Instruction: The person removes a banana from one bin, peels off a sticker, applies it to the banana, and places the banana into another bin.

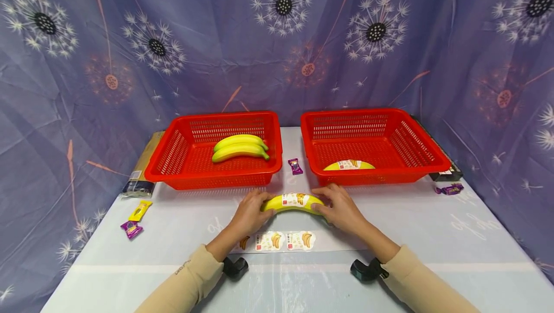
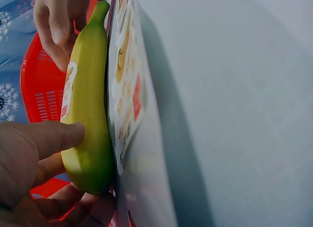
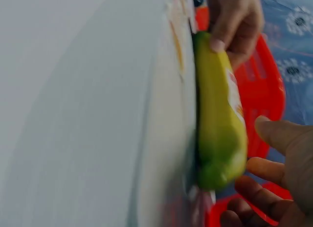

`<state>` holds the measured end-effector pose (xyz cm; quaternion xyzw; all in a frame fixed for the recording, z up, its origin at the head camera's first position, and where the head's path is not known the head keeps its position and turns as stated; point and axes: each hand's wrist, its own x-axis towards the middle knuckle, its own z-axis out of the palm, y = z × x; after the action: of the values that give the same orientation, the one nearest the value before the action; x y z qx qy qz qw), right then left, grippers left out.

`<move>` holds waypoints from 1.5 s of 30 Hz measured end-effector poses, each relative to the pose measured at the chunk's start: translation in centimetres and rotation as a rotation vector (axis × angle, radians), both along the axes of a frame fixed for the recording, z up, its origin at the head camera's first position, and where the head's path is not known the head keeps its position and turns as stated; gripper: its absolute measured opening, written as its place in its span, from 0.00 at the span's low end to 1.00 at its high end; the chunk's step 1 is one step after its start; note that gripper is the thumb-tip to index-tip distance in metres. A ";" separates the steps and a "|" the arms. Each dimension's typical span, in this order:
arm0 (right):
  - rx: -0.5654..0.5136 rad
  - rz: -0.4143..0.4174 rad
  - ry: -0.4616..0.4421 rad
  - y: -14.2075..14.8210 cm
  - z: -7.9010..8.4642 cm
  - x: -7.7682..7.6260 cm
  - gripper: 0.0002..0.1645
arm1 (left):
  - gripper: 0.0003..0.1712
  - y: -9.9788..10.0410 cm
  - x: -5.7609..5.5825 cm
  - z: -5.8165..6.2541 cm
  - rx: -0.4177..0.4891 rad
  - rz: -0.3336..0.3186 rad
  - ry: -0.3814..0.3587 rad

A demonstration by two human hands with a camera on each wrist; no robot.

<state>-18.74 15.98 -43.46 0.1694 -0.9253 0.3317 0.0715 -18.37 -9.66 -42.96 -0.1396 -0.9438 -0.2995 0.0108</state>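
A yellow banana (image 1: 277,204) with a white printed sticker (image 1: 296,200) lies crosswise in front of the two baskets. My left hand (image 1: 252,212) pinches its left end; the left wrist view shows the thumb (image 2: 58,136) on the peel and fingers behind it. Around the stem end is my right hand (image 1: 339,207), its thumb and fingers (image 3: 264,170) spread and apart from the peel in the right wrist view. A strip of banana stickers (image 1: 285,242) lies on the table between the forearms, its left part partly covered by the left arm.
Two bananas (image 1: 240,149) lie in the left red basket (image 1: 212,178); a stickered banana (image 1: 348,165) is in the right red basket (image 1: 389,174). Wrapped candies lie around: purple (image 1: 295,166) between baskets, yellow (image 1: 140,210) and purple (image 1: 132,229) at left, purple (image 1: 450,189) at right.
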 end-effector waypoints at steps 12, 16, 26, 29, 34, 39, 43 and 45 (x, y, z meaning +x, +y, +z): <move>-0.435 -0.252 -0.285 7.6 1.3 -0.2 0.31 | 0.20 0.0 0.0 -0.1 0.008 0.009 0.001; -0.591 -0.348 -0.323 8.9 1.9 -0.3 0.31 | 0.20 0.0 0.1 -0.1 0.013 0.004 0.004; -0.910 -0.465 -0.287 9.5 2.6 -0.8 0.17 | 0.21 -0.1 0.2 -0.3 0.019 0.002 0.009; -0.920 -0.475 -0.278 9.4 2.5 -1.0 0.15 | 0.21 -0.1 0.2 -0.3 0.017 -0.002 0.021; -1.007 -0.454 -0.262 9.4 2.2 -1.1 0.11 | 0.21 -0.1 0.2 -0.3 0.017 0.010 0.023; -1.078 -0.426 -0.246 9.4 1.8 -1.3 0.09 | 0.21 0.0 0.7 1.1 0.082 0.016 0.048; -1.092 -0.426 -0.238 9.4 1.7 -1.4 0.09 | 0.19 0.4 0.8 3.5 0.192 -0.026 0.086; -1.098 -0.425 -0.238 9.4 1.7 -1.4 0.09 | 0.19 0.8 0.5 4.6 0.222 -0.047 0.099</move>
<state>-20.17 25.37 -41.78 -0.1195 -0.6337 0.7564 0.1094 -17.90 -8.91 -38.33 -0.1741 -0.8996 -0.3950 0.0658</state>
